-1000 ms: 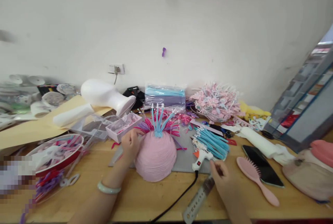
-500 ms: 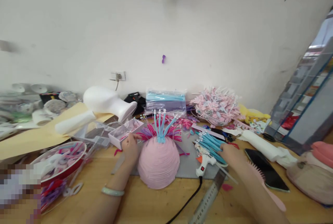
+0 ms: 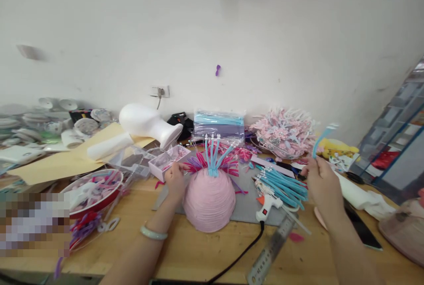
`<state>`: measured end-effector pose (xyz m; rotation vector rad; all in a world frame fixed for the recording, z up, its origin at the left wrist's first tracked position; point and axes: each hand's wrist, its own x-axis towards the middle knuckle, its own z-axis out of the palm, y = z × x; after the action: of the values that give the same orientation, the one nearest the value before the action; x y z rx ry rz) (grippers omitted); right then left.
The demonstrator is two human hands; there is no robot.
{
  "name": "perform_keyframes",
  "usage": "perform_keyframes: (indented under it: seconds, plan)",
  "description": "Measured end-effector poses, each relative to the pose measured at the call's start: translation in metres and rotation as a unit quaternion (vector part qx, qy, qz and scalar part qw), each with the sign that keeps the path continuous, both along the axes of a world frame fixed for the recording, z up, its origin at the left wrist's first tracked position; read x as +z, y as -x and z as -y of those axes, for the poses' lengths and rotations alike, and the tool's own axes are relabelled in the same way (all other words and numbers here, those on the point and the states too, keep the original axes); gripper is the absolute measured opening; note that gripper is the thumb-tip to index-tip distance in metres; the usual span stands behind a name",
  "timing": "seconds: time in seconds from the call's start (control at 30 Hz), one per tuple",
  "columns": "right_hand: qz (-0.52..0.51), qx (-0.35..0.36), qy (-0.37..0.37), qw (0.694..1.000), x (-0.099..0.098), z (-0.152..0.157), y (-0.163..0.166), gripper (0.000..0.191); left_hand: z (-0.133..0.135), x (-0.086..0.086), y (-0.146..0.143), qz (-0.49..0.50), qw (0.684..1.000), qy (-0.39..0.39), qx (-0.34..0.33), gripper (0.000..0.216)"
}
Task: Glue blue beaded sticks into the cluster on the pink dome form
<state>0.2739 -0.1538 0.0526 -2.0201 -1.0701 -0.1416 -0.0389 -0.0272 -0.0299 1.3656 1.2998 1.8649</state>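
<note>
A pink ridged dome (image 3: 209, 203) stands on the grey mat (image 3: 247, 207). Blue fuzzy stems (image 3: 212, 157) with white beaded tips rise from its top, among magenta and purple stems (image 3: 195, 164) fanned out behind. At the dome's upper left, my left hand (image 3: 175, 179) is closed with fingers pinched against the ends of the magenta stems; what lies between them is hidden. My right hand (image 3: 323, 183) holds up a bent blue pipe cleaner (image 3: 318, 141) with a white tip, to the right of a pile of blue pipe cleaners (image 3: 281, 185).
A white glue gun (image 3: 269, 206) with a black cord lies right of the dome, near a steel ruler (image 3: 270, 254). Left are a pink box (image 3: 160, 171), a red-rimmed bowl (image 3: 115, 193) and a white foam head (image 3: 141, 119). Pink flower sprays (image 3: 285, 132) stand behind.
My right hand has lifted a blue pipe cleaner up and right from the pile. My left hand stays beside the dome. The whole view has shifted slightly.
</note>
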Motion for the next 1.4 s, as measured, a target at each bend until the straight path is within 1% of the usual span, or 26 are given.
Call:
perform_keyframes:
  seconds: [0.03, 0.07, 0.13, 0.2, 0.27, 0.3, 0.33, 0.4, 0.47, 0.53, 0.57, 0.63, 0.7, 0.8, 0.9, 1.0, 1.13, 1.4]
  plan:
    - [-0.025, 0.051, -0.052, 0.997, -0.002, -0.002, 0.015, 0.036, 0.001, 0.000, 0.000, -0.007, 1.000, -0.010, -0.003, 0.042]
    - [-0.049, 0.103, -0.078, 0.990, -0.005, -0.005, 0.033, 0.039, 0.003, 0.000, 0.001, -0.019, 0.999, -0.024, -0.012, 0.043]
    - [-0.062, 0.215, -0.050, 0.973, -0.013, -0.014, 0.074, 0.040, 0.008, 0.001, 0.002, -0.066, 0.994, -0.077, -0.051, 0.044]
    - [-0.034, 0.301, 0.000, 0.953, -0.021, -0.023, 0.117, 0.034, 0.013, 0.003, 0.004, -0.146, 0.972, -0.155, -0.103, 0.043]
    - [-0.004, 0.356, 0.029, 0.934, -0.028, -0.031, 0.151, 0.029, 0.020, 0.008, 0.004, -0.234, 0.938, -0.215, -0.140, 0.039]
    - [0.012, 0.373, 0.041, 0.927, -0.032, -0.033, 0.163, 0.028, 0.023, 0.011, 0.004, -0.265, 0.924, -0.230, -0.149, 0.038]
    - [0.021, 0.392, 0.050, 0.919, -0.035, -0.035, 0.172, 0.028, 0.026, 0.013, 0.003, -0.284, 0.919, -0.227, -0.151, 0.037]
    - [0.024, 0.415, 0.054, 0.908, -0.041, -0.037, 0.182, 0.028, 0.031, 0.017, -0.001, -0.280, 0.924, -0.212, -0.150, 0.032]
    - [0.013, 0.425, 0.040, 0.904, -0.047, -0.038, 0.182, 0.029, 0.033, 0.018, -0.005, -0.268, 0.929, -0.188, -0.171, 0.028]
    - [0.002, 0.419, 0.005, 0.908, -0.052, -0.038, 0.178, 0.028, 0.032, 0.017, -0.008, -0.232, 0.945, -0.158, -0.168, 0.027]
    - [-0.003, 0.411, -0.020, 0.912, -0.054, -0.039, 0.175, 0.026, 0.031, 0.017, -0.010, -0.197, 0.958, -0.139, -0.156, 0.027]
    - [-0.008, 0.381, -0.075, 0.921, -0.057, -0.042, 0.167, 0.025, 0.027, 0.016, -0.011, -0.097, 0.982, -0.098, -0.128, 0.025]
    - [0.005, 0.345, -0.109, 0.932, -0.058, -0.046, 0.159, 0.026, 0.022, 0.016, -0.011, 0.010, 0.990, -0.077, -0.122, 0.021]
    - [0.072, 0.314, -0.090, 0.942, -0.060, -0.054, 0.152, 0.028, 0.015, 0.016, -0.009, 0.100, 0.985, -0.084, -0.115, 0.020]
    - [0.144, 0.319, -0.053, 0.935, -0.064, -0.061, 0.153, 0.035, 0.010, 0.015, -0.007, 0.156, 0.978, -0.089, -0.104, 0.022]
    - [0.177, 0.329, -0.028, 0.927, -0.069, -0.064, 0.159, 0.042, 0.008, 0.013, -0.006, 0.179, 0.975, -0.078, -0.104, 0.025]
    - [0.177, 0.334, -0.003, 0.926, -0.071, -0.066, 0.162, 0.049, 0.008, 0.011, -0.007, 0.172, 0.976, -0.078, -0.109, 0.026]
    - [0.164, 0.326, -0.002, 0.931, -0.072, -0.066, 0.162, 0.049, 0.012, 0.014, -0.009, 0.151, 0.978, -0.088, -0.113, 0.028]
